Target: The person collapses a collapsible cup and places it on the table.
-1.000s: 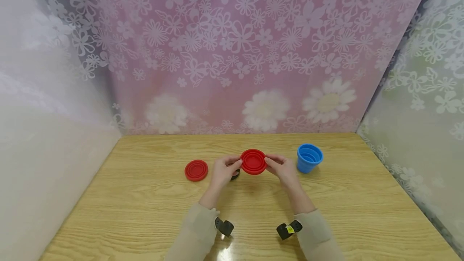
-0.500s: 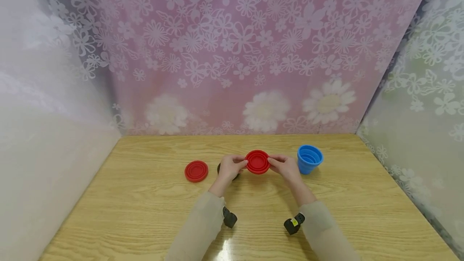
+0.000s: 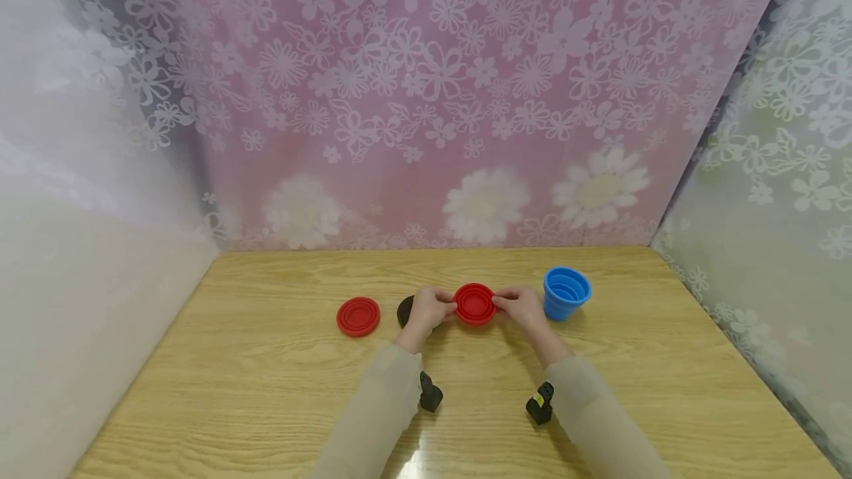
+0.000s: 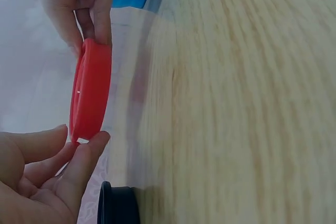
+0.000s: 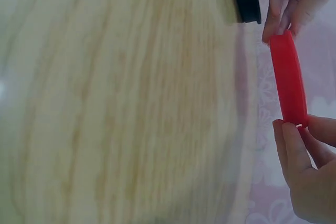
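Observation:
Between my two hands, a round red collapsible cup, pressed flat with concentric rings, is held a little above the table. My left hand pinches its left rim between thumb and fingers. On the opposite rim, the right hand pinches in the same way. Both wrist views show the red cup edge-on, with fingertips at each end. Partly hidden behind the left hand lies a black round item, low and rimmed in the left wrist view.
A second flat red ringed disc lies on the wooden table at left. To the right of the hands stands a blue collapsible cup, extended and open at the top. Flower-patterned sheets enclose the table's back and sides.
Both hands have moved slightly right with the red cup and then lowered it toward the table. More of the black item shows beside the left hand.

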`<state>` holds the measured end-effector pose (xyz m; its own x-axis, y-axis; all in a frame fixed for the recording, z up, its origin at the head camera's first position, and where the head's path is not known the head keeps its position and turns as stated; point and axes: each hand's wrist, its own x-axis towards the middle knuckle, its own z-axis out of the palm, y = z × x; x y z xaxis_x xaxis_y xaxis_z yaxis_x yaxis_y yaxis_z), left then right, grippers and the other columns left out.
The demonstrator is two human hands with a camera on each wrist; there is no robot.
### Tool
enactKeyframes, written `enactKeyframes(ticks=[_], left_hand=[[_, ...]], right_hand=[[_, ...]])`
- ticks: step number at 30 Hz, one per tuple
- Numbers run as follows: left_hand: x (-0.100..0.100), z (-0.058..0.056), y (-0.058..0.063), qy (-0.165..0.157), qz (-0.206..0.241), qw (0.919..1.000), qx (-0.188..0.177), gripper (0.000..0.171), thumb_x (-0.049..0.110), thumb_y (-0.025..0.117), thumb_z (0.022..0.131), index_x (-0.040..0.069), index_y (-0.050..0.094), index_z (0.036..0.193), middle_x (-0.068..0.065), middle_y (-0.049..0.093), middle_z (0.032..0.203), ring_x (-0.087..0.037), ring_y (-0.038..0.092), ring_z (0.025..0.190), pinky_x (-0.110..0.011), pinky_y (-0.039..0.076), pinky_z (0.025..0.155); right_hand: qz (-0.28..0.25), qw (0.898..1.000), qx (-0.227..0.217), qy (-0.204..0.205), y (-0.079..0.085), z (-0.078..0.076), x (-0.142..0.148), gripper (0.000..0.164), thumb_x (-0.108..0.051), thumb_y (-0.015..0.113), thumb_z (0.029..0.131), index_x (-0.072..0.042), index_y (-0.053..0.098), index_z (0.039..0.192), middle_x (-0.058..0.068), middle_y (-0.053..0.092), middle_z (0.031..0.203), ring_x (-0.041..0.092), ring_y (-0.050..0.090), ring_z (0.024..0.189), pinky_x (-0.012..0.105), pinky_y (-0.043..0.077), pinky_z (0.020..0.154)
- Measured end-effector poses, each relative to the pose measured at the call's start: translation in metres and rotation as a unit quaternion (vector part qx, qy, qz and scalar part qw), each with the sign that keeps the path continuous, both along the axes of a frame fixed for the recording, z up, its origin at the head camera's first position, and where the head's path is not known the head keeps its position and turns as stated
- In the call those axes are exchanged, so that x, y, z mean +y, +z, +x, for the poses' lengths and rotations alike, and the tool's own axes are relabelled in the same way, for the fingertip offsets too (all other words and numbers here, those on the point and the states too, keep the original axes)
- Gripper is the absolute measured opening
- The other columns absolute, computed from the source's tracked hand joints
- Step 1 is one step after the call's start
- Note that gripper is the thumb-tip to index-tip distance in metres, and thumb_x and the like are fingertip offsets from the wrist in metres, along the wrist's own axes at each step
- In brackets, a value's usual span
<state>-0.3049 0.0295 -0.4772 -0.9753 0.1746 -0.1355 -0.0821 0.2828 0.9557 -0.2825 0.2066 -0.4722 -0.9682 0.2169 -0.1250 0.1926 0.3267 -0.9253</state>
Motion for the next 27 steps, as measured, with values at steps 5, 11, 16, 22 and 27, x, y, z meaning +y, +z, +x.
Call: enactKeyframes(ticks=[5,11,16,22,27], left_hand=[[0.0022,0.0012,-0.0016,-0.017,-0.041,0.999,-0.006,0.012,-0.001,0.063,0.079,-0.005,0.065,0.09,-0.011,0.059,0.085,-0.019,0.059,0.072,-0.027,0.051,0.062],[0.005,0.0006,-0.0021,-0.037,-0.088,0.9954,0.004,0.013,0.002,0.063,0.08,-0.005,0.064,0.091,-0.01,0.059,0.083,-0.018,0.056,0.066,-0.024,0.047,0.055],[0.0062,0.0008,-0.0034,-0.036,-0.124,0.9916,0.009,0.015,0.007,0.063,0.081,-0.003,0.064,0.092,-0.007,0.057,0.08,-0.015,0.051,0.058,-0.023,0.043,0.049],[0.0069,0.0004,-0.0048,-0.031,-0.122,0.992,0.01,0.015,0.008,0.062,0.082,-0.002,0.065,0.094,-0.006,0.059,0.081,-0.013,0.048,0.056,-0.022,0.041,0.048],[0.0047,-0.0008,-0.0051,-0.034,-0.113,0.9929,0.009,0.016,0.009,0.062,0.083,-0.002,0.065,0.094,-0.007,0.059,0.083,-0.013,0.048,0.058,-0.022,0.041,0.049]], right_hand=[[0.044,0.999,-0.01,0.009,-0.0057,-0.002,0.0014,0.019,-0.002,0.061,0.081,0.008,0.063,0.097,0.017,0.062,0.091,0.017,0.058,0.073,0.029,0.051,0.065],[0.045,0.999,-0.022,0.02,-0.0065,-0.004,0.0029,0.017,0.001,0.06,0.082,0.009,0.062,0.096,0.016,0.061,0.088,0.017,0.059,0.071,0.03,0.052,0.065],[0.069,0.997,-0.021,0.041,-0.0069,-0.0047,0.0045,0.018,0.003,0.06,0.08,0.01,0.062,0.096,0.018,0.061,0.09,0.02,0.058,0.074,0.03,0.051,0.065],[0.107,0.992,-0.033,0.062,-0.0082,-0.0049,0.0057,0.02,0.0,0.059,0.081,0.008,0.062,0.099,0.019,0.061,0.095,0.021,0.058,0.08,0.029,0.051,0.066],[0.127,0.988,-0.034,0.079,-0.0081,-0.0043,0.0045,0.022,-0.001,0.058,0.081,0.008,0.062,0.101,0.019,0.061,0.097,0.022,0.057,0.082,0.03,0.05,0.068]])
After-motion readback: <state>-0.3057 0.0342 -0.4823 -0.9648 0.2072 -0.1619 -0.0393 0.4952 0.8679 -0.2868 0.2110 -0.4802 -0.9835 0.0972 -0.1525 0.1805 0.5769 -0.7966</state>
